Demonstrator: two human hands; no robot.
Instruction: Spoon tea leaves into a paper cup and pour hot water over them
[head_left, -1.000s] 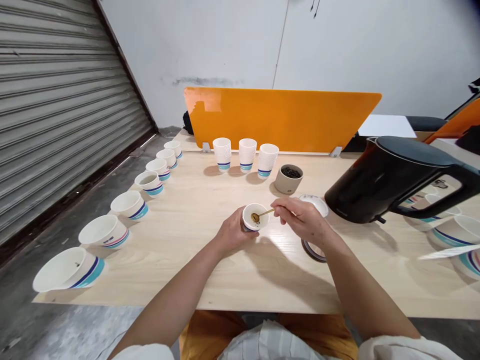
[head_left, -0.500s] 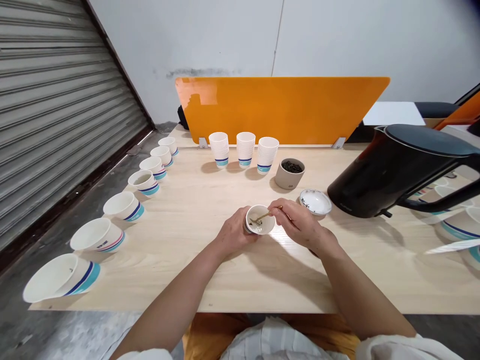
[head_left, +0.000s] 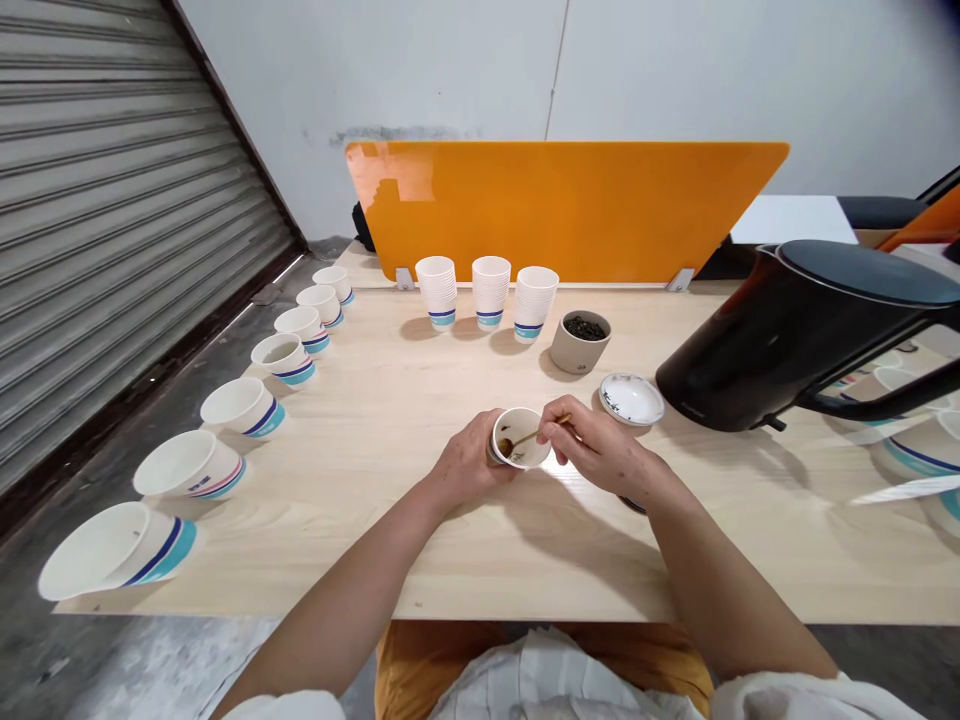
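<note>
My left hand (head_left: 474,462) is wrapped round a white paper cup (head_left: 534,452) near the table's middle, its mouth turned up toward me. Inside the cup lie a little liquid and some dark bits like tea leaves. Between the fingertips of my right hand (head_left: 589,440) is a thin gold-coloured spoon (head_left: 528,437), its bowl down in the cup. Just beyond that hand sits a small white dish (head_left: 636,398) with dark leaf bits on it. A grey pot (head_left: 579,352) filled with dark dry leaves stands behind the dish.
A row of paper cups (head_left: 238,407) lines the table's left edge, some holding liquid. Three stacks of cups (head_left: 491,290) stand before an orange divider (head_left: 570,210). A large black kettle (head_left: 757,345) occupies the right side, with more cups (head_left: 926,445) beyond it.
The spoon has shifted within the cup, its bowl now nearer the left wall. My left hand stays round the cup. The whole view has shifted slightly.
</note>
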